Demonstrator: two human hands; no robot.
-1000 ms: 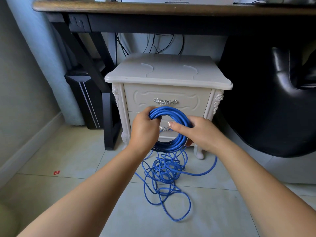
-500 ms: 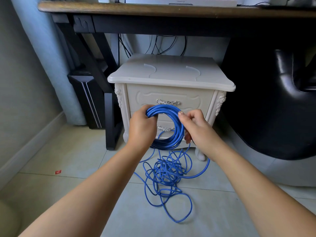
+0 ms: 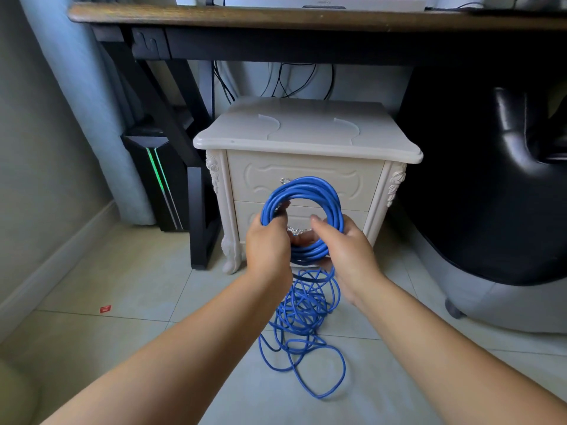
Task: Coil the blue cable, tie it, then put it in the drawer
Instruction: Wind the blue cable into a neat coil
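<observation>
the tiled floor (image 3: pixel 122 286) fills the lower half. my forearms cross it from the bottom edge, cut off before the elbows. along the top runs the dark-framed wooden surface (image 3: pixel 276 18); whatever stands on it is cropped to pale slivers i cannot identify. a black chair (image 3: pixel 491 179) bulks on the right, much of it lost in shadow and its far side cut by the frame. between them stands the cream nightstand (image 3: pixel 306 133), its upper drawer (image 3: pixel 254 179) and lower drawer (image 3: pixel 356 217) both closed and partly covered by what i hold. a black computer tower (image 3: pixel 153 185) with a green stripe stands to its left, partly behind the surface's leg.

the blue cable (image 3: pixel 306 187) is in two parts: a neat ring held up before the drawer fronts, and a loose tangle (image 3: pixel 303 329) on the floor below my wrists. neither end of it shows. my left hand (image 3: pixel 267 250) has its fingers curled round the ring's left side. my right hand (image 3: pixel 349 256) grasps the ring's lower right, thumb up through the middle, the other fingers mostly hidden beneath. the upper handle (image 3: pixel 284 180) is almost wholly behind the ring; a bit of the lower handle (image 3: pixel 296 230) shows through it. a red scrap (image 3: pixel 105 308) lies on the floor at left, too small to make out.
</observation>
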